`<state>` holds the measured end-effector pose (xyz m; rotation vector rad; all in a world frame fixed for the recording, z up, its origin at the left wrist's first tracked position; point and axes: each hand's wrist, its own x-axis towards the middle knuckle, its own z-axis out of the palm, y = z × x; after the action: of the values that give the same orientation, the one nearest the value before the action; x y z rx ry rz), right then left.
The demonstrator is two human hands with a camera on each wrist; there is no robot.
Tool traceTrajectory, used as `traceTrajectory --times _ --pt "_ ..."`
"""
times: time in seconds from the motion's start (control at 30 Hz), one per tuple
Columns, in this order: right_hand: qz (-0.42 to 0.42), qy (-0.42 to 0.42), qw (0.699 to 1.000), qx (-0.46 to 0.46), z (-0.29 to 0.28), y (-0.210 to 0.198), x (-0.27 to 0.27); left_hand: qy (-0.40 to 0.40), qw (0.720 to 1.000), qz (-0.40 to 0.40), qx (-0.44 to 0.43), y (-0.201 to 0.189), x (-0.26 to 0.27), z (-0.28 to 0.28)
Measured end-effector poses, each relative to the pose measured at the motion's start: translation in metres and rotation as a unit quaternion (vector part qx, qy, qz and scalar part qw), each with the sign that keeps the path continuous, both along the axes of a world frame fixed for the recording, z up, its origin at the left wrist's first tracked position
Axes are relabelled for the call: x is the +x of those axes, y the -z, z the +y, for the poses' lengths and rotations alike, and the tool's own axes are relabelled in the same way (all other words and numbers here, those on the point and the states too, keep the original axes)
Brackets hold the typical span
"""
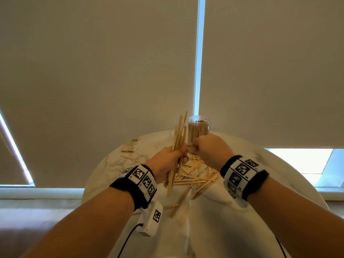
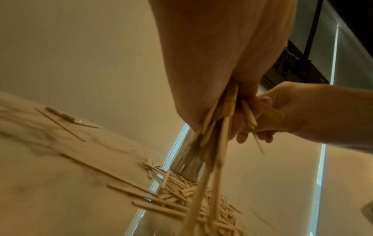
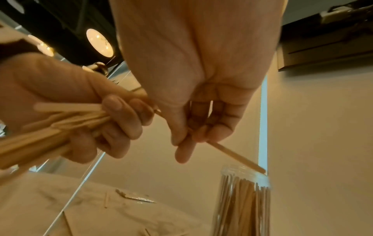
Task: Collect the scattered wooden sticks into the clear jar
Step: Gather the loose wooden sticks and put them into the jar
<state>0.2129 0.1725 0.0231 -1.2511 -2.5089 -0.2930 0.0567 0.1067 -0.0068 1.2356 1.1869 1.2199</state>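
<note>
Marble table [image 1: 260,211]: left hand [image 1: 167,159] clutching pale flat sticks [image 1: 178,138], right hand [image 1: 210,148] pinching one.

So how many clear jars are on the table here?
1: the clear jar stands upright at the table's far edge, just beyond the right hand, already packed with sticks. No other shows.

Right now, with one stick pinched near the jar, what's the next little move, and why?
Probably tip the single stick upright and drop it into the clear jar: the right hand holds it aslant, tip at the rim, while the left hand grips the bundle.
</note>
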Motion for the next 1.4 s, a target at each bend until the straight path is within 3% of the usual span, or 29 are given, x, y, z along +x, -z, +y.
traceTrajectory --times 0.1,0.2,0.27,0.37,0.5,0.7,0.8,0.9,1.0,1.13,1.23,1.3,1.4 --pt "0.124 0.055 0.988 -0.07 -0.002 0.002 0.013 -0.067 0.991 -0.116 -0.01 0.002 -0.007 0.002" --pt "0.316 -0.009 0.926 -0.207 -0.016 0.004 0.013 -0.114 0.981 -0.154 0.016 0.002 -0.006 0.004" --pt "0.367 -0.055 0.893 -0.256 -0.03 0.003 0.004 -0.123 0.981 -0.147 0.029 0.001 0.003 0.004" --pt "0.306 -0.061 0.921 -0.235 -0.039 0.004 -0.01 -0.119 0.982 -0.142 0.043 -0.002 0.018 0.002" --pt "0.199 0.001 0.969 -0.146 -0.033 0.003 -0.016 -0.112 0.979 -0.161 0.047 -0.004 0.027 -0.001" --pt "0.122 -0.015 0.984 -0.126 -0.045 0.005 -0.015 -0.144 0.974 -0.171 0.045 0.002 0.029 0.003" --pt "0.125 -0.022 0.984 -0.124 -0.048 0.012 -0.018 -0.108 0.972 -0.204 0.035 -0.001 0.025 0.001" --pt "0.133 -0.028 0.983 -0.126 -0.048 0.019 -0.018 -0.092 0.978 -0.184 0.028 -0.004 0.024 -0.003" --pt "0.102 -0.034 0.982 -0.154 -0.05 0.013 -0.01 -0.147 0.978 -0.147 0.029 -0.001 0.018 0.001" --pt "0.225 -0.026 0.964 -0.142 -0.046 -0.02 0.001 -0.182 0.978 -0.066 0.081 0.001 0.01 0.001" --pt "0.31 -0.106 0.927 -0.183 -0.04 -0.042 -0.008 -0.118 0.989 -0.007 0.09 0.001 0.02 -0.005" --pt "0.352 -0.143 0.905 -0.192 -0.036 -0.049 -0.013 -0.069 0.994 -0.014 0.086 0.0 0.03 -0.007" --pt "0.361 -0.154 0.903 -0.175 -0.03 -0.059 -0.014 -0.046 0.994 -0.059 0.079 -0.002 0.038 -0.008"
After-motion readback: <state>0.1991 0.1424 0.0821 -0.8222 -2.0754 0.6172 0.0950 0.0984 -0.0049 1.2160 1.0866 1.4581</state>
